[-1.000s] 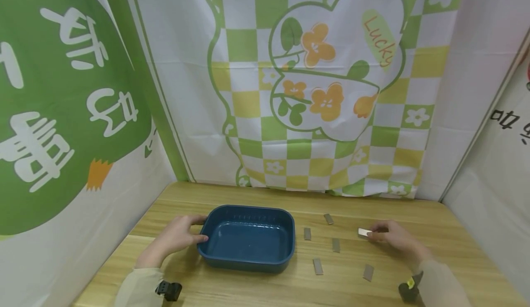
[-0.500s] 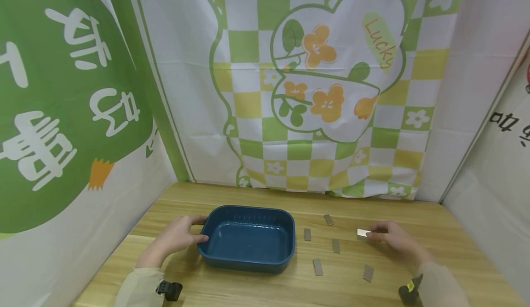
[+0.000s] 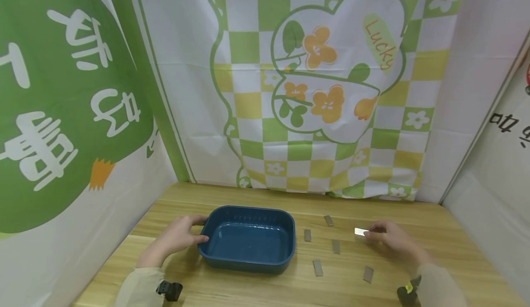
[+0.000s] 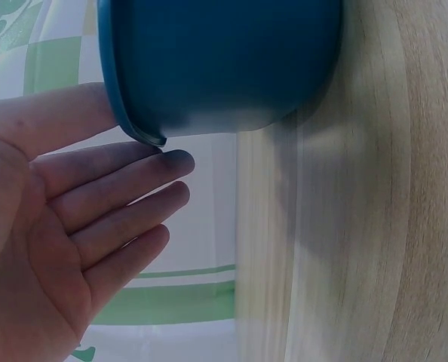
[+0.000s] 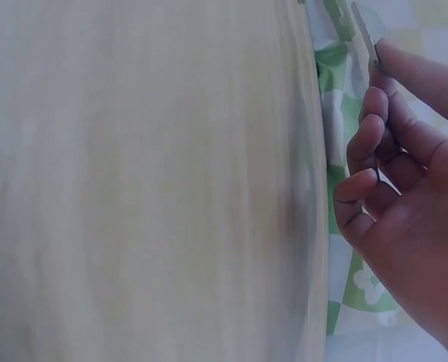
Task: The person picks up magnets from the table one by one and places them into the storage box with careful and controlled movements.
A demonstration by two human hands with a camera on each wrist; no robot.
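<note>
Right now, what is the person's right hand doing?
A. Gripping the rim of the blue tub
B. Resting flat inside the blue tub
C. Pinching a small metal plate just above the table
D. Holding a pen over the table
C: the right hand pinches a small metal plate at its fingertips, to the right of the blue tub, while five more plates lie flat on the wooden table.

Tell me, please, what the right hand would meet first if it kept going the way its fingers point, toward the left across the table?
Probably the metal strip lying midway, if the right hand, which pinches a shiny strip, travels low. If it is lifted above the table, the blue tub comes first. Its height is hard to judge.
</note>
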